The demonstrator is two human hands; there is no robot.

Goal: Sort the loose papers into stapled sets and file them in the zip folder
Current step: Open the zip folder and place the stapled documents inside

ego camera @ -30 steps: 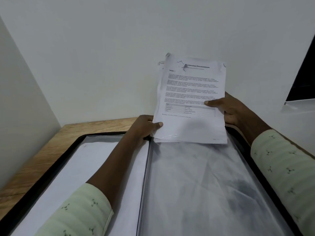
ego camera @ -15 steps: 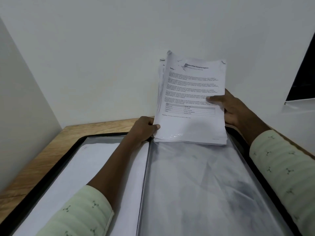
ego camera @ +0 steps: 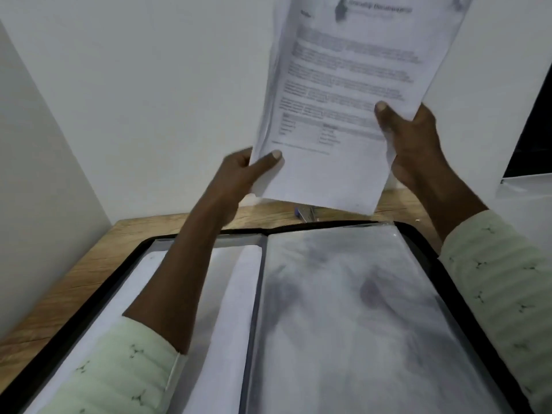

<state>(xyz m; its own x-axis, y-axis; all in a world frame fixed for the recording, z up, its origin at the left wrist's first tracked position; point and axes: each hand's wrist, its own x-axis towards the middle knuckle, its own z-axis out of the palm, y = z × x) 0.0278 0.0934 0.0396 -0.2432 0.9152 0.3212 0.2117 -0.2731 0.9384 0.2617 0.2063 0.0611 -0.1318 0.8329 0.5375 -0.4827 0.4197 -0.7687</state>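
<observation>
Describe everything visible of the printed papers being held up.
The printed papers are a sheaf of white sheets, edges fanned along the left. The front page shows a dark logo, a heading, blurred paragraphs and a small table; nothing is legible. The sheaf is in the air, tilted, its top cut off by the frame, above the far edge of the open zip folder, clear of it. The left hand pinches its lower left corner; the right hand grips its right edge, thumb in front.

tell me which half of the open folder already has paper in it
The left half of the black zip folder: a white paper sheet lies in its clear plastic sleeve, while the right sleeve shows only grey.
</observation>
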